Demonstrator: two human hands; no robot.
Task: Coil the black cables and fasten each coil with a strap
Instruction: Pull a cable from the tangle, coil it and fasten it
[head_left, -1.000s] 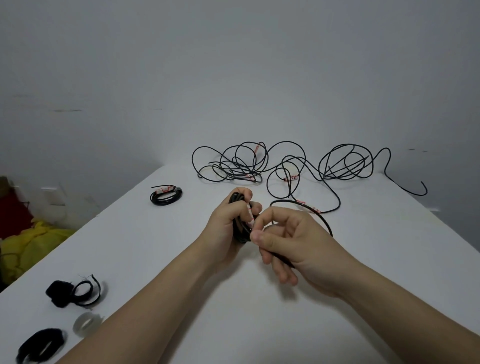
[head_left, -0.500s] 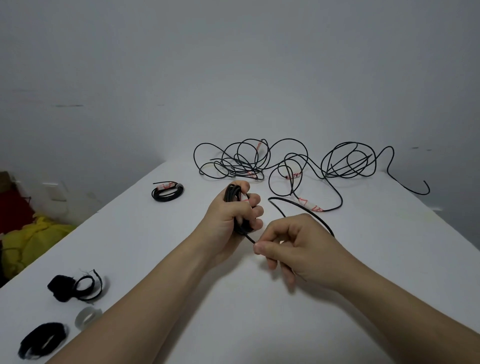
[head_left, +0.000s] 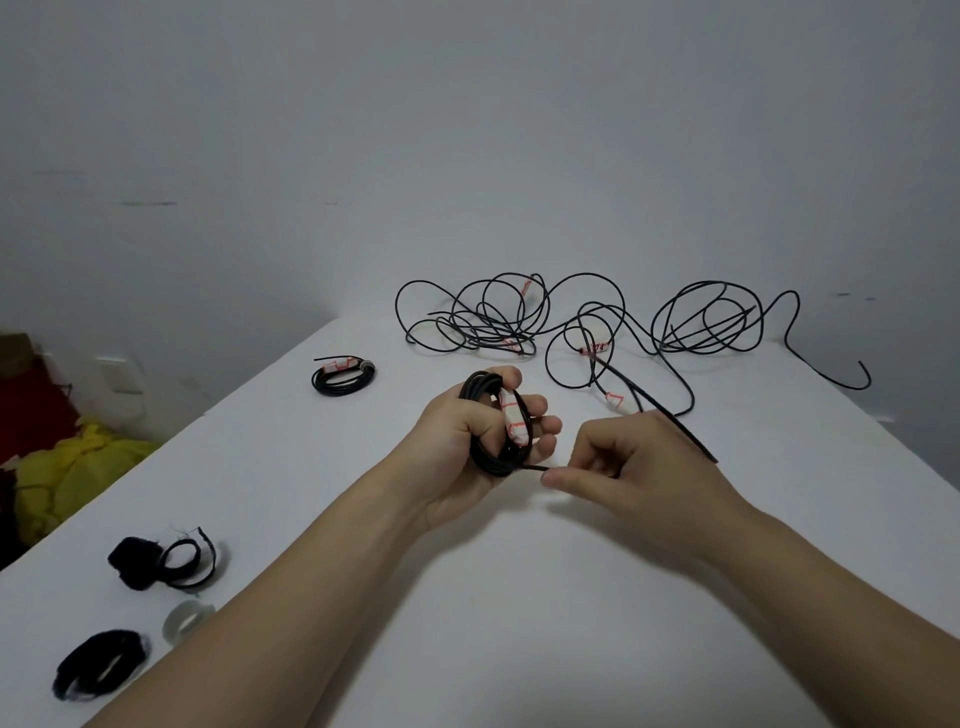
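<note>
My left hand (head_left: 467, 441) is closed around a small coil of black cable (head_left: 485, 457) that carries a white paper tag with red marks (head_left: 514, 423). To its right, my right hand (head_left: 639, 467) pinches the same cable's loose run between thumb and forefinger; that run leads back over the hand to the tangle of loose black cables (head_left: 597, 327) at the far side of the white table (head_left: 519, 597). A finished small coil (head_left: 343, 375) lies at the far left. Black straps (head_left: 166, 564), one of them (head_left: 98, 670) nearest me, lie at the near left.
A pale translucent ring (head_left: 184, 618) sits between the straps. The table's left edge runs diagonally; beyond it on the floor lie a yellow bundle (head_left: 78, 467) and red items (head_left: 31, 410). A grey wall stands behind the table.
My right hand has drawn away to the right from my left hand, pulling out a short length of cable. My left hand has turned so the coil and its tag show.
</note>
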